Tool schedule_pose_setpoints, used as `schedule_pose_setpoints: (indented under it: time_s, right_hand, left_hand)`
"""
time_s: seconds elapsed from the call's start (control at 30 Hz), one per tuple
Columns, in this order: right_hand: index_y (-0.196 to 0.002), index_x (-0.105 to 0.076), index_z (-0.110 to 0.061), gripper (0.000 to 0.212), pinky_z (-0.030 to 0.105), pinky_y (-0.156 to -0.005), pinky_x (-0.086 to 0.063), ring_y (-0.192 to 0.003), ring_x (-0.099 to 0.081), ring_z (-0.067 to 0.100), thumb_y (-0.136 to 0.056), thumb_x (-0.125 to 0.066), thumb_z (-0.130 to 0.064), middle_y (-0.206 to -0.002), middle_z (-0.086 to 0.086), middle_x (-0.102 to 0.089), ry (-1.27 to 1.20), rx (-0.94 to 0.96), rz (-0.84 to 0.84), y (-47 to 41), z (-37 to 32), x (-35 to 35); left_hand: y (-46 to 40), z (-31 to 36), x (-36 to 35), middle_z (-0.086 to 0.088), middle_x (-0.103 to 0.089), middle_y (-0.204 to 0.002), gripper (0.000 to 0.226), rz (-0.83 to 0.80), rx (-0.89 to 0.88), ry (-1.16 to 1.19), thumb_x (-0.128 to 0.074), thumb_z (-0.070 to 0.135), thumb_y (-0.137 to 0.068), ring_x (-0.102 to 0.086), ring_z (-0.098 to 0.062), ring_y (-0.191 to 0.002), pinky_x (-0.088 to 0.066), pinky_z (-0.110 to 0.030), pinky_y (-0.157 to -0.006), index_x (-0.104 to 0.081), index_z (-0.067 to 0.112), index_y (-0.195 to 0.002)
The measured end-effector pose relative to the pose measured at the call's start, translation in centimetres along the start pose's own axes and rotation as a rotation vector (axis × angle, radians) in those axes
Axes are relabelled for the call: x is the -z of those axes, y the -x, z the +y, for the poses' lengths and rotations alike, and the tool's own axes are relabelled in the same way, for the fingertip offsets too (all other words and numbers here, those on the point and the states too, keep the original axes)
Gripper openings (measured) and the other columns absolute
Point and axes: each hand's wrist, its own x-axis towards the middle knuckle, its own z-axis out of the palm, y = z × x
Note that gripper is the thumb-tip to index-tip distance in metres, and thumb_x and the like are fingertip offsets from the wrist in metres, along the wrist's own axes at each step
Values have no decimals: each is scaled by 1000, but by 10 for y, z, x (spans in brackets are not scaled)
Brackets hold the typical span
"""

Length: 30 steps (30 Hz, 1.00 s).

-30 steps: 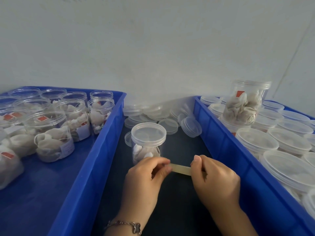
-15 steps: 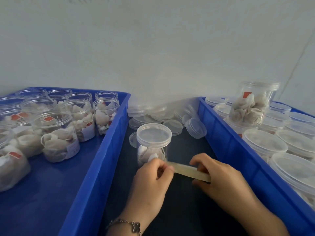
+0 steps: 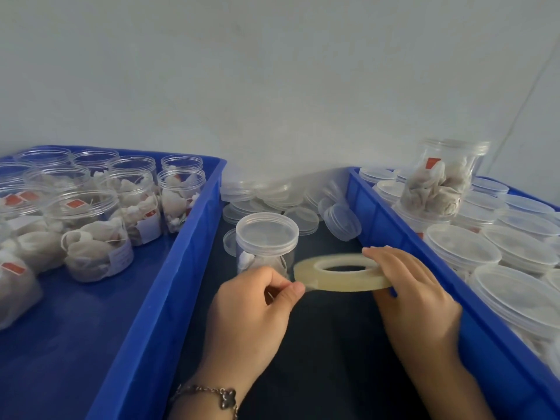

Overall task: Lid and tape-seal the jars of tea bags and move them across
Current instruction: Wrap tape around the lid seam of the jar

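Observation:
A clear jar of tea bags (image 3: 266, 247) with its lid on stands upright on the dark surface between two blue trays. Just in front of it my right hand (image 3: 415, 295) grips a roll of clear tape (image 3: 342, 272), held nearly flat with its hole facing up. My left hand (image 3: 254, 307) pinches the tape's loose end at the roll's left edge, close to the jar's lower front. The jar's base is hidden behind my left hand.
The left blue tray (image 3: 169, 286) holds several open jars of tea bags (image 3: 97, 237). The right blue tray (image 3: 424, 268) is packed with lidded jars, one jar (image 3: 439, 180) stacked on top. Loose clear lids (image 3: 291, 201) lie heaped against the wall behind the jar.
My right hand lifted and tilted the tape roll from edge-on to nearly flat, so its ring shows. My left hand kept pinching the tape end. The jar stayed put.

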Motion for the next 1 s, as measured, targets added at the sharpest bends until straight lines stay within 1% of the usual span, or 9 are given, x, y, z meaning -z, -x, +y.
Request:
schedule_pose_setpoints:
  time_s: [0.07, 0.17, 0.23, 0.33, 0.43, 0.57, 0.63, 0.77, 1.0]
  right_hand:
    - [-97, -73, -4, 27, 30, -60, -52, -90, -69, 28, -71, -79, 1, -95, 9, -72, 31, 17, 87, 2, -2, -3]
    - [-93, -74, -2, 16, 35, -62, -55, -85, -70, 29, -80, -73, -11, -91, 11, -73, 62, 56, 168, 5, -2, -7]
    - [-91, -74, -1, 17, 36, -66, -54, -82, -71, 30, -80, -73, -14, -89, 13, -73, 64, 70, 205, 5, 1, -8]
    - [-90, -73, 0, 18, 34, -68, -53, -81, -70, 31, -79, -74, -14, -88, 13, -73, 71, 58, 230, 4, 6, -9]
    - [-92, -73, 0, 16, 37, -67, -54, -83, -70, 33, -82, -71, -13, -90, 15, -72, 72, 40, 224, 7, 7, -15]
    - [-95, -73, 0, 13, 36, -72, -52, -88, -68, 34, -88, -67, -9, -92, 15, -71, 54, 1, 271, 8, 12, -18]
    - [-96, -73, 0, 12, 35, -75, -50, -91, -67, 35, -90, -65, -8, -94, 15, -72, 50, 2, 292, 8, 12, -20]
    - [-94, -73, 1, 10, 36, -78, -50, -92, -67, 36, -87, -67, -1, -94, 15, -72, 42, 6, 305, 6, 14, -26]
    - [-94, -73, 3, 18, 37, -83, -49, -92, -66, 38, -91, -60, -9, -94, 18, -71, 15, -8, 302, 6, 18, -31]
  left_hand:
    - [0, 2, 4, 15, -56, -60, 19, 76, -111, -130, -56, 47, -75, -54, -3, -58, -40, -15, -49, -58, 31, -67]
    - [-1, 2, 9, 10, -55, -62, 17, 276, -244, -308, -61, 31, -79, -42, -1, -52, -28, -8, -47, -60, 17, -70]
    - [-2, -2, 11, 4, -55, -63, 16, 416, -225, -339, -65, 23, -79, -41, -6, -55, -23, -8, -50, -60, 9, -71]
    - [-5, -10, 11, 1, -56, -68, 15, 539, -36, -240, -68, 17, -81, -45, -12, -61, -25, -8, -55, -61, 6, -74]
    - [-7, -18, 5, 3, -61, -74, 15, 514, 110, -118, -65, 25, -84, -47, -9, -64, -35, -8, -56, -63, 12, -76]
    - [-12, -20, 0, 12, -58, -67, 13, 514, 90, -72, -70, 28, -80, -51, 2, -61, -37, -8, -53, -69, 16, -75]
    - [-15, -23, -2, 8, -63, -68, 11, 517, 61, -38, -73, 24, -79, -54, -2, -60, -39, -10, -54, -72, 14, -76]
    - [-19, -28, -8, 2, -68, -70, 12, 526, 18, -50, -74, 25, -78, -61, -15, -64, -49, -30, -54, -74, 13, -78]
    - [-22, -28, -12, 1, -70, -72, 12, 521, 23, -65, -74, 27, -78, -62, -17, -65, -51, -36, -54, -76, 16, -81]
